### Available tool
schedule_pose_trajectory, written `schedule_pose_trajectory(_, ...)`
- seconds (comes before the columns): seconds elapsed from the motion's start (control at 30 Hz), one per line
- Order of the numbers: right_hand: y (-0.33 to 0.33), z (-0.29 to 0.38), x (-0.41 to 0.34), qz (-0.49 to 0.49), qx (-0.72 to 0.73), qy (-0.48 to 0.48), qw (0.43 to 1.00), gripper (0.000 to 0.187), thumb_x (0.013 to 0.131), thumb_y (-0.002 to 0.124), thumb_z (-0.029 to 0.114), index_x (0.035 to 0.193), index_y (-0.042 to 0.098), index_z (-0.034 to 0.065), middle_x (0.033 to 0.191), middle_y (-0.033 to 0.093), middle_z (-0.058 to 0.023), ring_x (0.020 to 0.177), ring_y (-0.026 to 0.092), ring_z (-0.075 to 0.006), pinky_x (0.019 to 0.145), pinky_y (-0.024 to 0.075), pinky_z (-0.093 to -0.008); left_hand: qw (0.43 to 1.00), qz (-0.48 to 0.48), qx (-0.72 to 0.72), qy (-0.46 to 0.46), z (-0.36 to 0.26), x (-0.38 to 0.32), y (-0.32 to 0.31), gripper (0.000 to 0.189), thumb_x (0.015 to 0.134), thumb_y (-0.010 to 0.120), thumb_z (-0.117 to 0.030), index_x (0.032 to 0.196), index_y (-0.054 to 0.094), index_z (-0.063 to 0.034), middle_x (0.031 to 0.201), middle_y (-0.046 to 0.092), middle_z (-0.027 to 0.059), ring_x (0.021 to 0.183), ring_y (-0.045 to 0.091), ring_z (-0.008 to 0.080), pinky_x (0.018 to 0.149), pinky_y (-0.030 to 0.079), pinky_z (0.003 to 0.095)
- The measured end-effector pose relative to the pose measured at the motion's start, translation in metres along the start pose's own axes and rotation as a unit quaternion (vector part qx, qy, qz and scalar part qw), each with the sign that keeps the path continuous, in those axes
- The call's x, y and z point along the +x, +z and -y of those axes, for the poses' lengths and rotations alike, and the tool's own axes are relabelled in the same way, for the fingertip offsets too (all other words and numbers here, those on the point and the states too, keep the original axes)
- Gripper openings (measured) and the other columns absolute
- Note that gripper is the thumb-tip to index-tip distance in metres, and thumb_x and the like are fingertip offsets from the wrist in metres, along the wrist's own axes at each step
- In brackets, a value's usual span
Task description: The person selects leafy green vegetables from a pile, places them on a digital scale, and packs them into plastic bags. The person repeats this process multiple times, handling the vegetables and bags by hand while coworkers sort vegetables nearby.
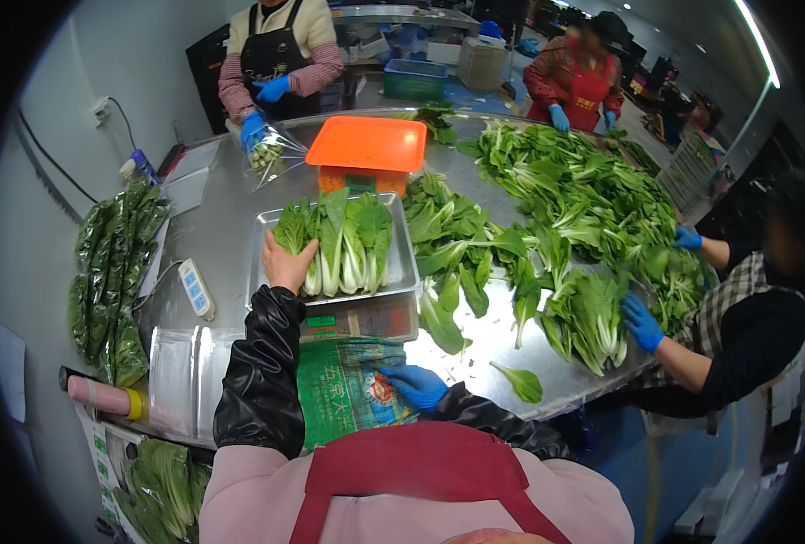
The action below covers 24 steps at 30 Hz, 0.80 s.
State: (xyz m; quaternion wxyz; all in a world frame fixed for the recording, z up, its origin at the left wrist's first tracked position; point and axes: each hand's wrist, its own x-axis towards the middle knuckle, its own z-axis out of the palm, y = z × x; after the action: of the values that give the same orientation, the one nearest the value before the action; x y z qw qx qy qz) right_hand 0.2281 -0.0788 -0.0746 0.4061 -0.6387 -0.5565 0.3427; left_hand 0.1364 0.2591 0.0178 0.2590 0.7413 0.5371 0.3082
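A metal tray (408, 268) holds a row of leafy green vegetables (351, 238), white stalks towards me. My bare left hand (288, 264) is around the leftmost bunch, thumb on one side and fingers on the other. The tray rests on a digital scale (365, 319), its display towards me. My right hand (419, 387), in a blue glove, is over a green woven sack (334, 387) bearing print and holds nothing visible. Beyond the tray stands an orange scale (368, 146).
Loose greens (565, 183) are heaped at right, where a co-worker's gloved hand (642, 323) touches a bunch. Two more co-workers stand across the metal table (222, 204). At left lie a power strip (196, 289), bagged greens (113, 272) and clear plastic bags (174, 374).
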Motion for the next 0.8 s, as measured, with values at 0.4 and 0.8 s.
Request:
schedule_pose_trajectory(0.4,-0.224,-0.104,-0.191,-0.330,-0.344,0.406,0.780,0.059,0.078,0.071,0.025,0.128,0.052,-0.0007,0.114,0.058,-0.0297,0.103,0.056,-0.0441,0.088,0.0452,-0.0491,0.935,0.339,-0.086,0.055,0.056,-0.217,-0.037,0.034,0.078,0.072,-0.026,0.103,0.063,-0.0061,0.089,0.063,0.0095,0.085,0.062,0.0256,0.075,0.048,0.0379)
schedule_pose_trajectory(0.8,-0.254,-0.151,-0.221,-0.464,-0.448,0.294,0.706,0.057,0.083,0.065,0.028,0.130,0.051,-0.0007,0.133,0.051,-0.0261,0.124,0.045,-0.0430,0.105,0.0361,-0.0465,0.917,0.363,0.024,0.162,0.057,-0.258,-0.021,0.022,0.076,0.071,-0.025,0.084,0.060,-0.0079,0.079,0.062,0.0107,0.078,0.062,0.0313,0.067,0.048,0.0426)
